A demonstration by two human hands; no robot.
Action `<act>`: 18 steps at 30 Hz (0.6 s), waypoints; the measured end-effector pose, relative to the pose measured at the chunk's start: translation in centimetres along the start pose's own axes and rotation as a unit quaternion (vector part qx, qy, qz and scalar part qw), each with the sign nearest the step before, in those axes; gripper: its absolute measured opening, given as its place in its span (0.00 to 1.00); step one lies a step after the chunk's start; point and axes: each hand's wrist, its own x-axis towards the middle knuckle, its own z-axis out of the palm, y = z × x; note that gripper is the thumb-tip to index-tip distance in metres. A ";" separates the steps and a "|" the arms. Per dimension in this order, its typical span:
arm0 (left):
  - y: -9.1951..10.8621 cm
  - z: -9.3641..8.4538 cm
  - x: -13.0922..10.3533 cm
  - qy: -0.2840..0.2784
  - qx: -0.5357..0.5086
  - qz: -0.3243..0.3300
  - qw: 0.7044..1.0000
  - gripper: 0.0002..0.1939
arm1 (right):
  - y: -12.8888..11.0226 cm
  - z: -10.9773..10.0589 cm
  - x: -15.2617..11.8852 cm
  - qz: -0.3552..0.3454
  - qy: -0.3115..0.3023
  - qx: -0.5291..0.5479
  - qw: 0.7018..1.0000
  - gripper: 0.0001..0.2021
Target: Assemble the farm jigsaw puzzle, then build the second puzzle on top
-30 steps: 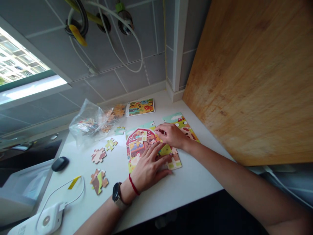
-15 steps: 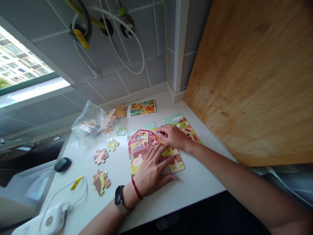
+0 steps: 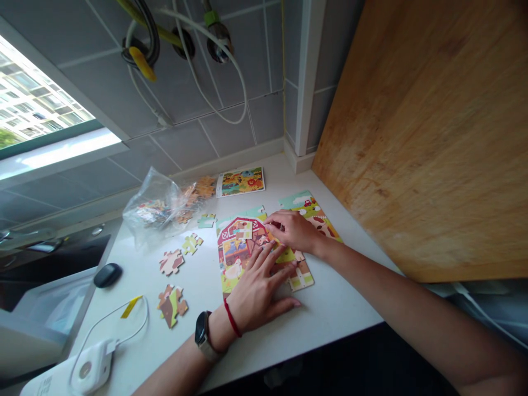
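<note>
A partly assembled farm jigsaw puzzle (image 3: 239, 242) with a red barn lies on the white counter (image 3: 330, 308). My left hand (image 3: 258, 289) lies flat on its lower part, fingers spread, pressing the pieces down. My right hand (image 3: 292, 231) rests on the puzzle's middle, fingertips pinching or pushing a piece beside the barn. Another joined section of the puzzle (image 3: 311, 212) with green field and sky sits just behind my right hand.
Loose pieces (image 3: 171, 262) (image 3: 170, 305) (image 3: 192, 242) lie to the left. A clear bag of pieces (image 3: 154, 212) and a picture card (image 3: 241, 181) sit near the tiled wall. A black mouse (image 3: 107, 274), a white device with cable (image 3: 88, 367) and a wooden board (image 3: 421, 137) flank the area.
Both hands stay on the puzzle with only slight finger shifts. The camera view has drifted a little.
</note>
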 end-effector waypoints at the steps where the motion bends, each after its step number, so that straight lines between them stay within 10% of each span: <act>1: 0.0 0.0 0.0 0.000 0.001 0.000 1.000 0.36 | 0.0 0.0 0.0 0.000 -0.001 -0.002 1.000 0.07; 18: -0.4 -0.1 0.3 0.040 0.010 0.045 0.998 0.22 | -0.4 -0.1 -0.1 0.020 -0.044 -0.014 0.999 0.07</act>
